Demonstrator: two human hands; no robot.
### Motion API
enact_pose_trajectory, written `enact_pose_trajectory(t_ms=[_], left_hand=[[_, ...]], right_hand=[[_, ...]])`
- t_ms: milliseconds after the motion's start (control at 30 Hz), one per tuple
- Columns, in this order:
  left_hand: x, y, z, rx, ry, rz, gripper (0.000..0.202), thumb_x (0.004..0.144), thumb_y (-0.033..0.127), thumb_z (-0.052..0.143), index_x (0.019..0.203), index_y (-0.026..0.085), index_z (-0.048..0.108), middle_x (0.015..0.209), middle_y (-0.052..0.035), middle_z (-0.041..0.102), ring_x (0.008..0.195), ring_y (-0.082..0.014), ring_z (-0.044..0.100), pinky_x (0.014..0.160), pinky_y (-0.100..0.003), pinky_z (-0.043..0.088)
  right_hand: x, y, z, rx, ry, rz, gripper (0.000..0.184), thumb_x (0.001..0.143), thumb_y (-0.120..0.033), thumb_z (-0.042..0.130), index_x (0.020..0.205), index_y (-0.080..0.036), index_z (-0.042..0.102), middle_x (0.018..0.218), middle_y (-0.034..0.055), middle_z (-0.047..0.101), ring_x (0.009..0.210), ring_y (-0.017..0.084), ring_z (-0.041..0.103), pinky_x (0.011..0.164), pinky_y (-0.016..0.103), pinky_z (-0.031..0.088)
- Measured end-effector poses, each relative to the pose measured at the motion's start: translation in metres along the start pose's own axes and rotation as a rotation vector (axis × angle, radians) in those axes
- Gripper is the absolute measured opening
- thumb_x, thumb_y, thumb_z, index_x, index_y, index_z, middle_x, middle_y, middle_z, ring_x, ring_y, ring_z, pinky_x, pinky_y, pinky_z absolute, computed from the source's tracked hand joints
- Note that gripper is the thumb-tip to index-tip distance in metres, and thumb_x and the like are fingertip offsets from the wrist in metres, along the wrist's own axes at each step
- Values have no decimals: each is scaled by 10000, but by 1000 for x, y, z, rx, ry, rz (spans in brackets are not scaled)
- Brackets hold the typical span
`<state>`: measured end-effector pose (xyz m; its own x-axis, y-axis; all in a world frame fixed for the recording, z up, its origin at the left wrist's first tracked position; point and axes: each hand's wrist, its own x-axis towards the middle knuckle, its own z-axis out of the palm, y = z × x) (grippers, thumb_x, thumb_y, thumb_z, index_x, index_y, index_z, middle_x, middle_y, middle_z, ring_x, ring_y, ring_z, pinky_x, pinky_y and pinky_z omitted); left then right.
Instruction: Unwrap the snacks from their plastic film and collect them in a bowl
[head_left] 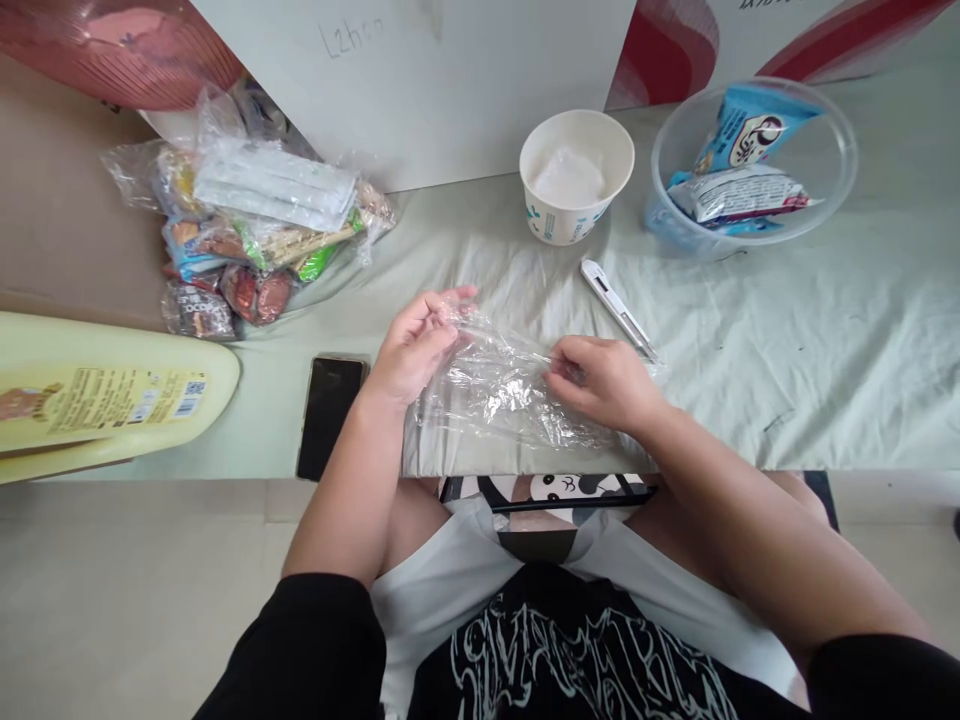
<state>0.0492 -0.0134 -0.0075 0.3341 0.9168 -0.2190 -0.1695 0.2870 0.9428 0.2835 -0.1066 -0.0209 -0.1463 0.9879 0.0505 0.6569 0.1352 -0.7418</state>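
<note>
At the frame's centre, our left hand [412, 352] and right hand [606, 380] both pinch clear plastic [504, 390], below a paper cup [564, 224] at upper centre.

Pale green cloth [787, 345] lies open to the right of a person's right hand [604, 380], while a white cutter [616, 308], a paper cup [568, 224] and a clear tub [830, 160] obstruct the way forward.

Along the table's [795, 350] near edge are a dark phone [330, 412] and, farther left, a printed yellow container [120, 395].
</note>
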Motion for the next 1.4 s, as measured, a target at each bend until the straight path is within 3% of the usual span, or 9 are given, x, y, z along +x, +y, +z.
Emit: enact_pose_trajectory(t_ms=[167, 367, 567, 767, 867, 1067, 1167, 1267, 1400], left_hand=[[3, -12, 10, -152, 247, 65, 290, 785, 432, 774, 825, 220, 581, 1078, -68, 705, 1119, -216, 684, 807, -274, 596], [-20, -31, 50, -250, -246, -288, 717, 631, 671, 851, 1132, 185, 686, 1205, -152, 723, 1133, -293, 697, 920, -400, 597], [-29, -41, 65, -351, -276, -374, 774, 578, 653, 895, 1175, 208, 683, 1233, -135, 727, 1103, -290, 708, 874, -367, 581], [-28, -46, 68, -153, -95, -299, 445, 731, 253, 822, 1128, 200, 628, 1007, -53, 770, 898, -187, 742, 771, -291, 581], [-23, -42, 61, -65, -31, -270, 362, 762, 191, 717, 1108, 179, 611, 810, -18, 755, 698, -159, 731, 641, -261, 567], [-25, -35, 50, 25, 69, -167, 552, 781, 153, 682, 1295, 228, 495, 753, 14, 738, 583, -143, 700, 546, -233, 524], [-30, -32, 48, 63, 131, -18, 660, 803, 173, 723, 1379, 298, 426, 789, 20, 738, 557, -131, 670, 572, -252, 537], [-32, -33, 44, 190, 45, 135, 313, 828, 225, 711, 1128, 247, 623, 841, -16, 722, 622, -128, 670, 604, -262, 553], [-26, -42, 36, 413, -46, 287, 221, 823, 206, 684, 1042, 214, 711, 862, -16, 657, 708, -116, 637, 611, -227, 530]], right_hand=[[2, -7, -6, 330, 161, 282, 241, 786, -312, 617, 661, -241, 423, 528, -48, 503, 487, 109, 440, 493, 264, 321], [2, -10, -5, 627, 229, 428, 269, 786, -343, 674, 727, -252, 428, 498, -84, 460, 441, 93, 422, 440, 246, 323], [-2, -16, 9, 185, 349, 385, 340, 762, -311, 681, 607, -247, 385, 496, -63, 449, 463, 91, 400, 452, 256, 296], [-4, -16, 17, 168, 397, 330, 263, 757, -262, 641, 681, -258, 389, 500, -82, 454, 448, 95, 412, 474, 272, 323], [-6, -12, 17, 336, 346, 371, 175, 824, -303, 624, 949, -260, 509, 516, -94, 526, 431, 130, 491, 471, 296, 379], [-7, -4, 21, 515, 351, 346, 656, 911, -353, 603, 1481, -268, 291, 560, -87, 590, 477, 207, 625, 533, 358, 508], [-8, -3, 19, 488, 399, 281, 533, 944, -358, 564, 1427, -286, 350, 600, -70, 605, 492, 193, 618, 555, 349, 524], [-10, -1, 13, 429, 384, 152, 172, 974, -307, 488, 1125, -274, 563, 712, -12, 671, 634, 183, 672, 648, 352, 555], [-11, 3, 8, 357, 266, -44, 218, 936, -311, 570, 1133, -236, 623, 971, 54, 736, 814, 196, 697, 727, 356, 574]])
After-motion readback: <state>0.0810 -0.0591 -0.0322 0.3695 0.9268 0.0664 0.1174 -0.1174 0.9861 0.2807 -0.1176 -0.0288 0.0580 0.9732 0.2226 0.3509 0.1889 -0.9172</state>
